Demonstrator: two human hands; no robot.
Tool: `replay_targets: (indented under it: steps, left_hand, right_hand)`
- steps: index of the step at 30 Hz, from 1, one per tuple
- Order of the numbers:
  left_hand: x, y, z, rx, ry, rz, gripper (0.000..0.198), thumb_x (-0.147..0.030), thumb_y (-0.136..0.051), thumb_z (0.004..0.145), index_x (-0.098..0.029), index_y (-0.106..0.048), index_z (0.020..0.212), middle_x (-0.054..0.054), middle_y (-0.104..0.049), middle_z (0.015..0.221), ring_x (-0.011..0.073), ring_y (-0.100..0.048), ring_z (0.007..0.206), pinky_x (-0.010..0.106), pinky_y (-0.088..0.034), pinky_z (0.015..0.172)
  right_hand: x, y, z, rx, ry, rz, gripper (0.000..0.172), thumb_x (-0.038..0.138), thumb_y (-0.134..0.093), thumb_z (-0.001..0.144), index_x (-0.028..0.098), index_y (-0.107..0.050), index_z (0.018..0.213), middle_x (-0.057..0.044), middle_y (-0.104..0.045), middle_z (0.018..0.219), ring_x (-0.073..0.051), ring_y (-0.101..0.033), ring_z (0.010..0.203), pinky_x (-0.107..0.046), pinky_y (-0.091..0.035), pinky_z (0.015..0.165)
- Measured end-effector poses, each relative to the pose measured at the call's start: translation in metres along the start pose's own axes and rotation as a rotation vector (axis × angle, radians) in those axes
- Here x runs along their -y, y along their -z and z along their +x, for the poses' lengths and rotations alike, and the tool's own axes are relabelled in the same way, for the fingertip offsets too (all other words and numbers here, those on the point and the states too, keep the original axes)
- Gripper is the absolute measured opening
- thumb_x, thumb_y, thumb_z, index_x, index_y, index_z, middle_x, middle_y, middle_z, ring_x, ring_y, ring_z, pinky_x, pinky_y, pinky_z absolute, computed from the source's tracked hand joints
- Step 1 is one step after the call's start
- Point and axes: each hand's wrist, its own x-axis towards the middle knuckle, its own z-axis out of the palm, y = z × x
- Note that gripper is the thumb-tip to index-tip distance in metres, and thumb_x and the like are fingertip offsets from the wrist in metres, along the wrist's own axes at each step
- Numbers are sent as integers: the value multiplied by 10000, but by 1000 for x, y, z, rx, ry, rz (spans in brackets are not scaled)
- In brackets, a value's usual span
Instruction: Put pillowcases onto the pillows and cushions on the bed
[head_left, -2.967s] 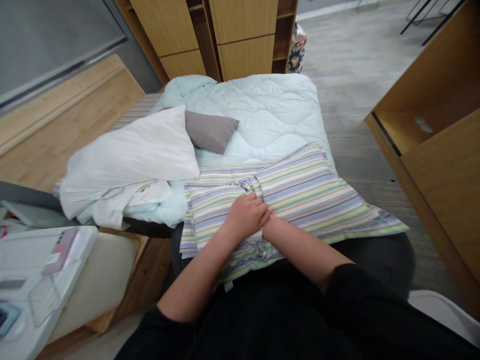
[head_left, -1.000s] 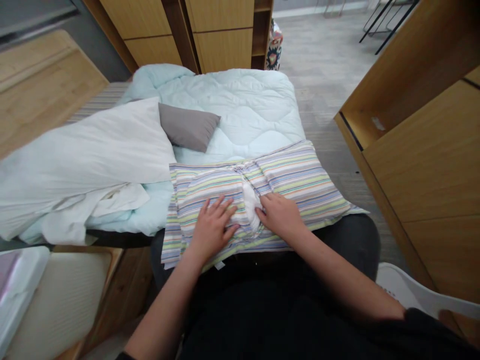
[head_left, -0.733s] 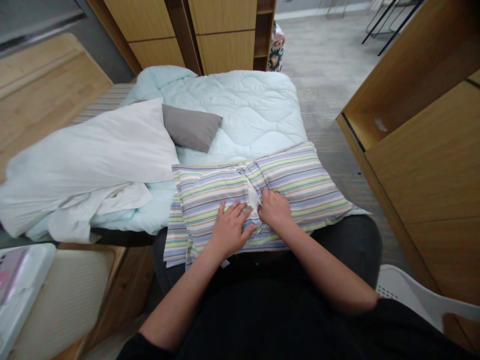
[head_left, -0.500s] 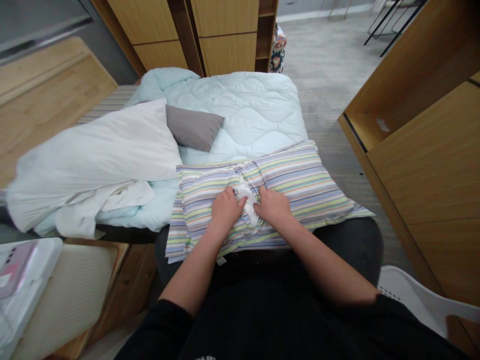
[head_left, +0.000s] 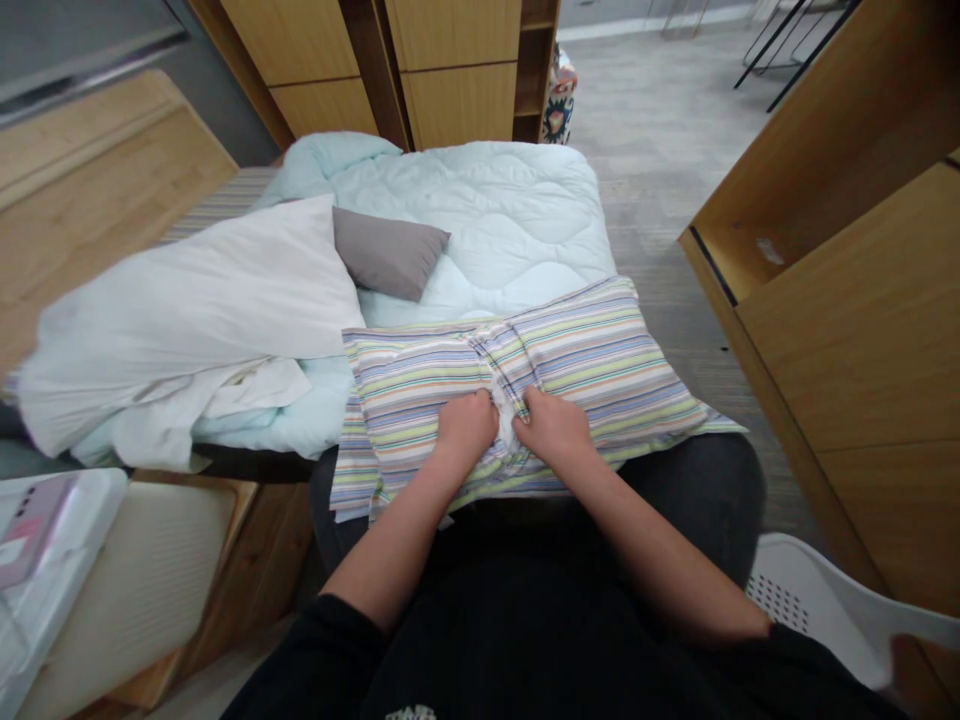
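Note:
Across my lap lies a striped pillowcase with a white pillow inside, which shows through a gap at the middle. My left hand is closed on the fabric at the left edge of this gap. On the opposite edge, my right hand pinches the striped cloth between thumb and fingers. The pillowcase bunches up in creases just beyond both hands. Its left end hangs in a loose flap by my thigh.
A light blue quilt covers the bed ahead. On it lie a grey pillow and a large white pillow. A wooden cabinet stands at right, near a white chair. At lower left, a phone rests on a white surface.
Both hands have shifted slightly toward me and to the right along the opening. My left fingers have curled tighter on the cloth, and the gap with the white pillow has narrowed.

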Motion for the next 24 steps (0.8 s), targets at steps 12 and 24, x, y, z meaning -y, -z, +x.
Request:
replay_targets:
  steps: [12,24]
  left_hand:
    - [13,0,24,-37,-144,-740,138,-134,-611,842,-184,-666,959,39,-745,915,203,-672,865,297,-509,788]
    - [67,5,-38,27,-806,-137,360,-322,-578,1064,-178,-736,1354,148,-697,1458,336,-511,1513,599,-175,1372]
  right_hand:
    - [31,17,-16,-349,291,261,216,230,-555,933,203,-727,1060,-63,-750,894,-224,-683,829,-324,-385,726]
    - [27,-22,-32,-251,190,652,405,262,-562,940,182,-700,1313,-41,-735,877,-198,-667,733,-306,-516,755]
